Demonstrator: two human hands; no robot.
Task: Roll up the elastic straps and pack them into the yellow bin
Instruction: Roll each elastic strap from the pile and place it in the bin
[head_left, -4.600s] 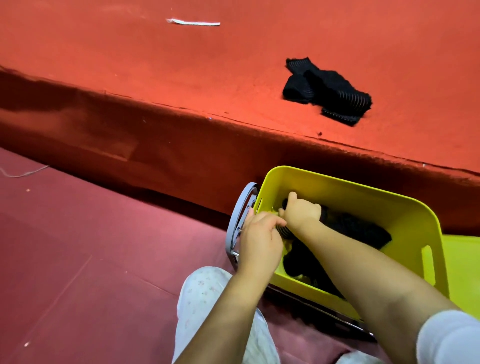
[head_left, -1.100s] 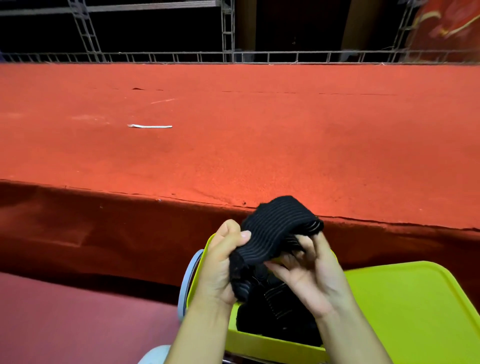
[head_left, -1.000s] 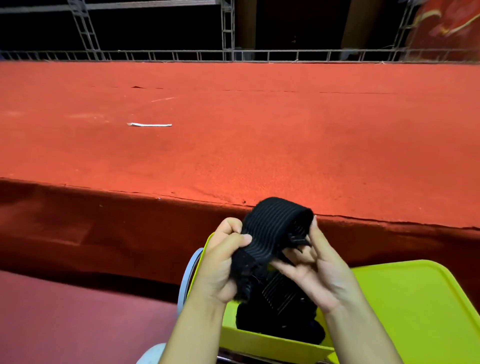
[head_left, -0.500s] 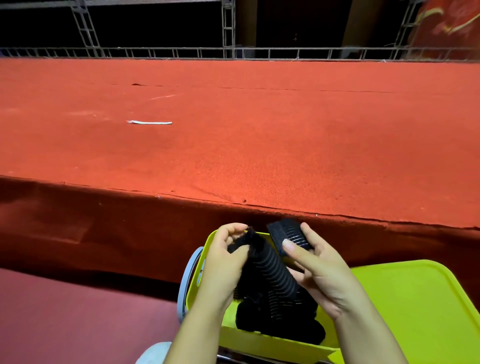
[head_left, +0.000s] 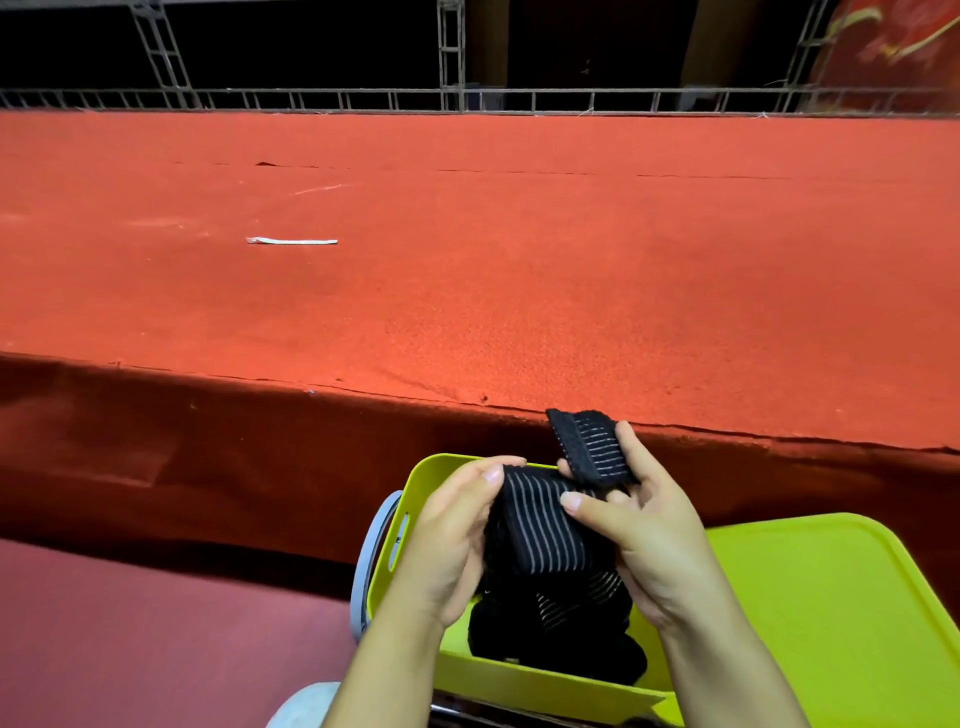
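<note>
I hold a black ribbed elastic strap (head_left: 545, 525) above the yellow bin (head_left: 530, 680) at the bottom centre. My left hand (head_left: 452, 540) grips the strap's left side with curled fingers. My right hand (head_left: 644, 525) pinches it from the right, thumb across the front, with the strap's loose end (head_left: 589, 447) sticking up over the fingers. More black straps (head_left: 561, 644) lie inside the bin beneath my hands.
A yellow lid (head_left: 831, 613) lies right of the bin. A grey ring-shaped frame (head_left: 366, 561) hugs the bin's left side. The raised red carpeted platform (head_left: 519, 270) stretches ahead with a white strip (head_left: 291, 240) on it; metal truss (head_left: 452, 98) runs behind.
The strap picked from the platform is now in both hands over the bin. In the last second the bundle was turned and lowered, and its end flipped up over my right fingers.
</note>
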